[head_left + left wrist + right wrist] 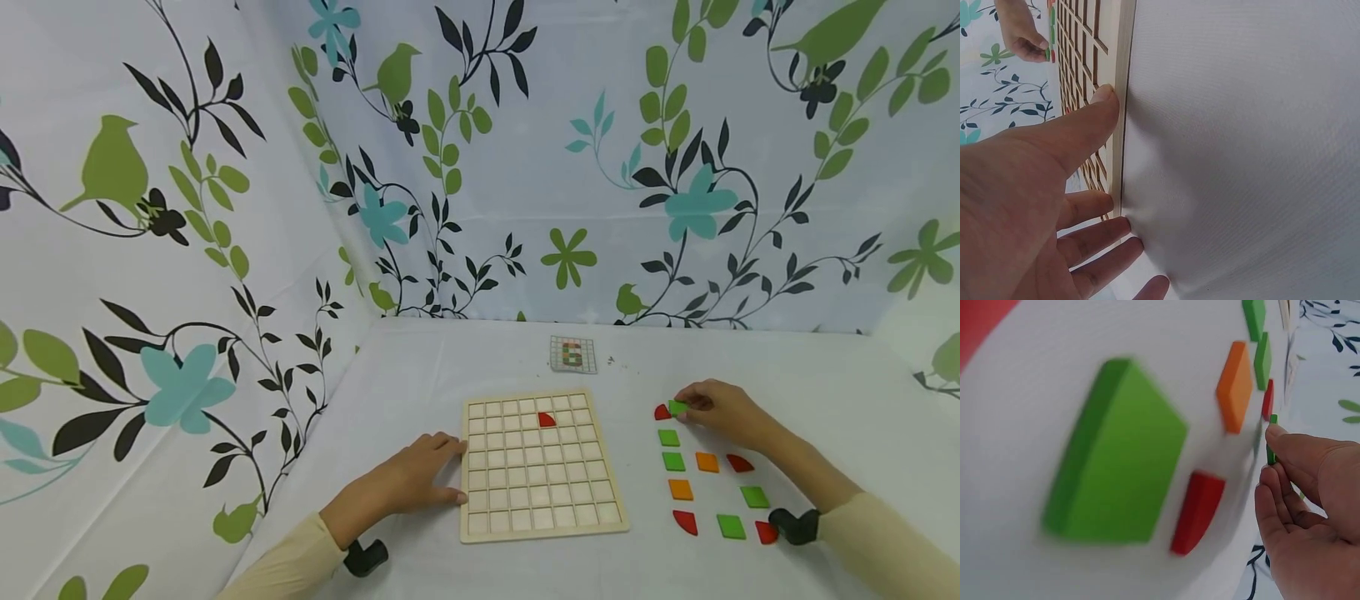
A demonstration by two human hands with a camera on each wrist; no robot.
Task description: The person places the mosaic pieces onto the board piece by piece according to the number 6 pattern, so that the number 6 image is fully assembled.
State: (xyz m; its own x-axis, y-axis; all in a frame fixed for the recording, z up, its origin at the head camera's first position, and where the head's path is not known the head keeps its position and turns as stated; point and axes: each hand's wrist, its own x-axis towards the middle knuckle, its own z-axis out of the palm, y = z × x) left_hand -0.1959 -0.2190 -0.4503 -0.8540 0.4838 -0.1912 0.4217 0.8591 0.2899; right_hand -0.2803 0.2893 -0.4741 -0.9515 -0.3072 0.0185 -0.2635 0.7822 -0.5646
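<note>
My left hand (418, 477) rests at the left edge of a wooden grid board (477, 535), its fingers spread along the frame. In the left wrist view the thumb (1094, 122) lies against the board's rim. One red quarter-round tile (547, 419) sits in a cell in the board's upper part. To the right of the board, my right hand (723, 408) pinches a green square tile (677, 407) between thumb and fingertips. The right wrist view shows this tile (1272, 440) edge-on. Beside it lies a red quarter-round tile (662, 412).
Below the right hand lie several loose tiles: green squares (731, 527), orange squares (707, 462) and red quarter-rounds (685, 522). A small pattern card (573, 355) with a coloured figure on a grid lies behind the board. Patterned cloth (480, 208) hangs behind the white table.
</note>
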